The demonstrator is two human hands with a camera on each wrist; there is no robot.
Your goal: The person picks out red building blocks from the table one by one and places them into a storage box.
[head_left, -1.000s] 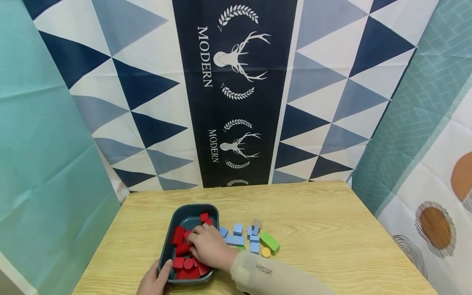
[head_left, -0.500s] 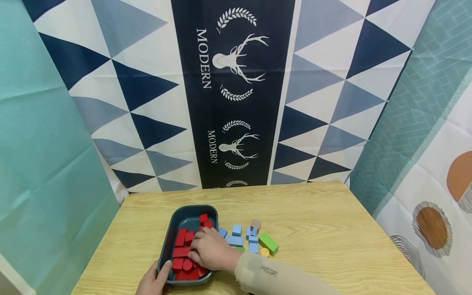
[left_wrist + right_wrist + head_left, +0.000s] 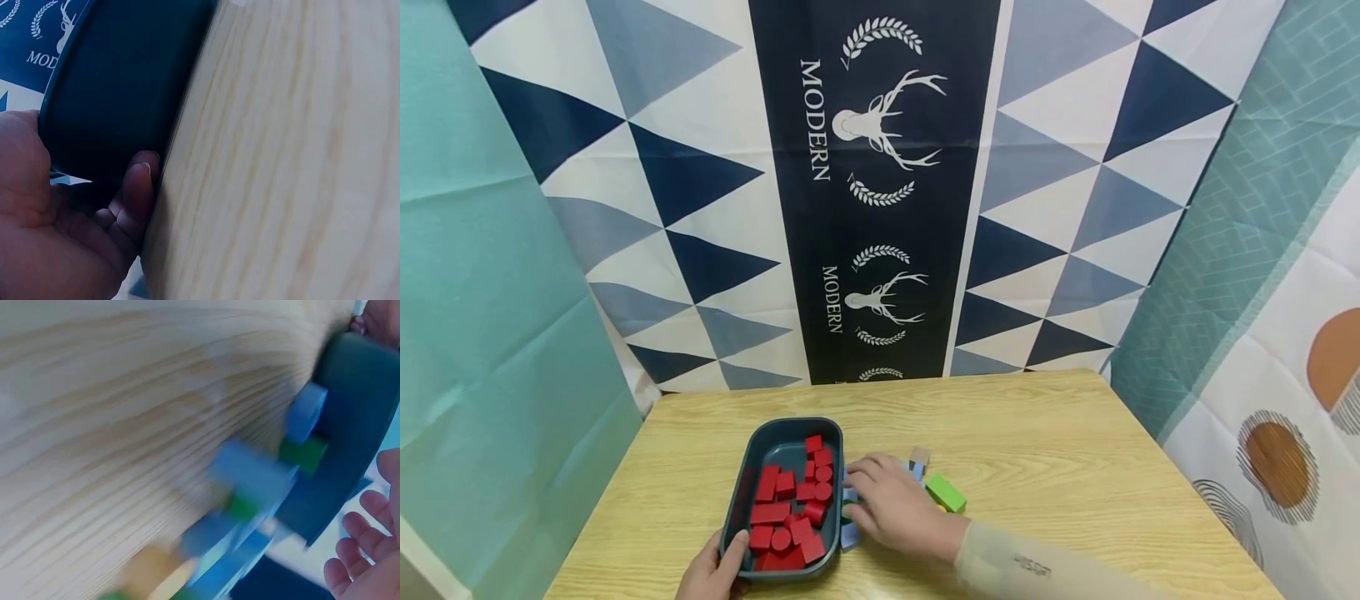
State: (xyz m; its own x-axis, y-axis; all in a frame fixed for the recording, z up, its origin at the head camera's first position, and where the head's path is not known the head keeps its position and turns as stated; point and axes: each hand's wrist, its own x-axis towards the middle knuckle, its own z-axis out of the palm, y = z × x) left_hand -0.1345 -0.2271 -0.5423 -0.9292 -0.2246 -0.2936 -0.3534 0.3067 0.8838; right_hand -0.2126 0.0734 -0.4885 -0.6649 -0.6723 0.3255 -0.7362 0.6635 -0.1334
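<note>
A dark teal tray (image 3: 786, 455) stands on the table, with several red blocks (image 3: 771, 513) lying in it. My left hand (image 3: 711, 570) grips its near left corner, thumb over the rim. In the left wrist view, curled fingers (image 3: 139, 187) show under the tray's outer wall (image 3: 131, 81). My right hand (image 3: 901, 510) is just right of the tray, over loose blocks and partly hiding them. The right wrist view shows its fingers (image 3: 359, 528) apart and slightly bent, with nothing between them. A blue block (image 3: 305, 412) and a dark green block (image 3: 304, 454) lie against the tray.
More blue blocks (image 3: 253, 469) and an orange-yellow block (image 3: 156, 572) appear blurred in the right wrist view. A bright green block (image 3: 946, 493) and a tan block (image 3: 921, 455) lie right of the hand. A patterned cloth (image 3: 880, 208) hangs behind the table (image 3: 1037, 450).
My right hand has left the red blocks in the tray and moved right, over the loose blocks outside. Some red blocks shifted under its fingers earlier. The left hand stays at the tray's corner.
</note>
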